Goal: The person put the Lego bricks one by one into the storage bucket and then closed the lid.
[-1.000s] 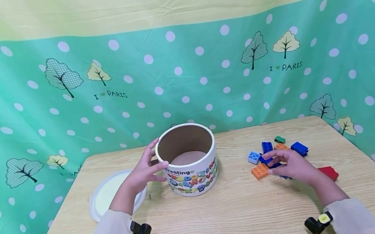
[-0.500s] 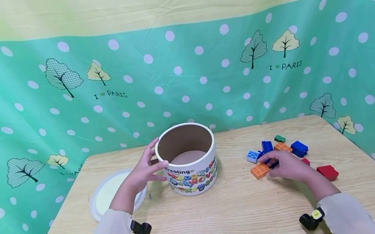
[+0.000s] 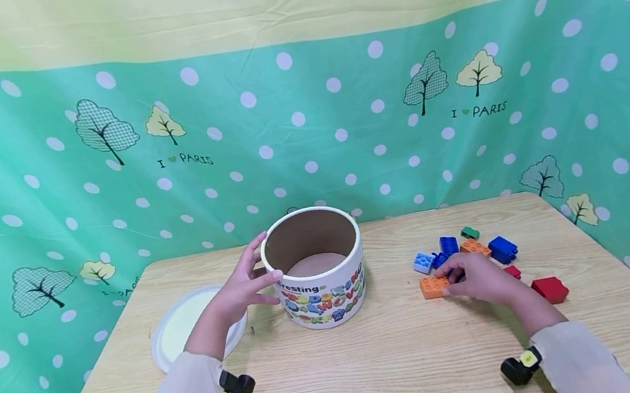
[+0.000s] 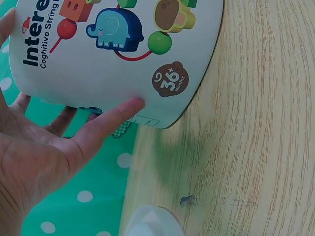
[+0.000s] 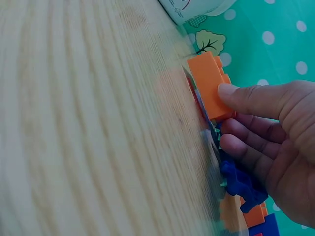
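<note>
One white bucket (image 3: 323, 303) stands upright near the middle of the far edge of the wood-grain table (image 3: 381, 366), its mouth facing up and its side printed with coloured letters. The left hand (image 3: 241, 289) rests against the bucket's left side, fingers spread apart and largely straight, touching the rim and outer wall. In the left wrist view, a "36+ Months" mark (image 4: 170, 79) is legible on the wall. A round white lid (image 3: 182, 323) lies flat toward the table's left edge, partly covered by the left forearm. The right hand (image 3: 478, 277) is clamped by thumb and fingers on an orange block (image 3: 432, 287), located right of the bucket, on the near side of a loose group toward the far right corner; whether the block is clear of the table cannot be determined. Noted in that group: a light blue block (image 3: 423, 263), dark blue pieces (image 3: 448, 245), a second orange block (image 3: 476, 248), a green block (image 3: 470, 233) closest to the far edge, and a larger blue block (image 3: 502, 249). A small red piece (image 3: 512, 272) lies just beyond the right hand; a larger red block (image 3: 550, 290) lies apart, nearer the right edge.
</note>
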The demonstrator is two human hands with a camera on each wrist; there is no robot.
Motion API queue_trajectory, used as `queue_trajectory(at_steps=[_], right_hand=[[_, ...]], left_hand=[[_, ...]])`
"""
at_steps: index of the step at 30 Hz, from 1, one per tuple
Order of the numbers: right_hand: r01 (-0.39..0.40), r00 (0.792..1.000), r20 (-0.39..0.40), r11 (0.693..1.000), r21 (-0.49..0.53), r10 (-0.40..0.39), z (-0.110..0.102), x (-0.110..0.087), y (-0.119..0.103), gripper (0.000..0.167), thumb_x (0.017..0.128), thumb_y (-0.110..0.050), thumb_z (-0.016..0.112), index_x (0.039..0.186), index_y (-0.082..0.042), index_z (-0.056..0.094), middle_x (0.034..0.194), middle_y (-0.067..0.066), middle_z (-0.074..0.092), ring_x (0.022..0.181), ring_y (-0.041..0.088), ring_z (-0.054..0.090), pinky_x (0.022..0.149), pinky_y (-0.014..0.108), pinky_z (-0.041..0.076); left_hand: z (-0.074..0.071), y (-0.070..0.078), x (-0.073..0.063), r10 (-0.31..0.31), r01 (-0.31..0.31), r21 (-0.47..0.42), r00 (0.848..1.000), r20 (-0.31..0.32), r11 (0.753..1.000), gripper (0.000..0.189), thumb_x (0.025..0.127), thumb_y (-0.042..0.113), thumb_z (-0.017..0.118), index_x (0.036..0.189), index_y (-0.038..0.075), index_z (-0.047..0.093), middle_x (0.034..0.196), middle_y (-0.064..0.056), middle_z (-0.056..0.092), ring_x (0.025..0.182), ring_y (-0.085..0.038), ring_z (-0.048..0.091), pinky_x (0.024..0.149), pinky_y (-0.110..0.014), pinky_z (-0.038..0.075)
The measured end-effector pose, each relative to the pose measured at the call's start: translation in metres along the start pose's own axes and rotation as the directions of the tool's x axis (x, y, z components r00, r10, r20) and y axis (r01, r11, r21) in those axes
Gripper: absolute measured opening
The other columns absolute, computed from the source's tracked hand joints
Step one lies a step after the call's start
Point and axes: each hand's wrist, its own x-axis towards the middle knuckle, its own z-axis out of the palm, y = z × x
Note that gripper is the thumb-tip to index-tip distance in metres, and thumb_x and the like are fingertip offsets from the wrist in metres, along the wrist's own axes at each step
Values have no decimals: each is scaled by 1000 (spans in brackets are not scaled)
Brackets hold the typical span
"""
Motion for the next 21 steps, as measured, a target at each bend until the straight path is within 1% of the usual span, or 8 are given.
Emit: queue_trajectory(at_steps=[8, 15, 21], right_hand=[[39, 999, -17, 999, 25, -38, -3, -4, -2, 29, 84, -11, 77, 112, -5, 70, 96, 5, 62, 84, 19, 57, 65, 27, 51], [45, 999, -24, 994, 98, -42, -4, -4, -1, 32, 84, -18, 77, 114, -8, 70, 98, 4, 64, 87, 20, 59, 68, 28, 53], [65, 997, -52, 993, 101, -60, -6, -3, -7, 32, 84, -17, 78, 114, -9, 71, 102, 5, 65, 90, 21, 60, 71, 28, 54]], left_hand=[[0, 0, 0, 0, 0, -3, 1000, -1, 1000, 90, 89, 18, 67, 156, 31, 9, 156, -22, 11, 138, -51, 23, 78, -59, 54], [0, 0, 0, 1, -1, -9, 1000, -1, 1000, 90, 89, 18, 68, 156, 30, 9, 156, -22, 11, 137, -52, 22, 79, -59, 54], [0, -1, 1, 1, -1, -4, 1000, 2, 1000, 90, 89, 19, 68, 156, 31, 9, 156, -22, 11, 138, -52, 22, 79, -60, 54]])
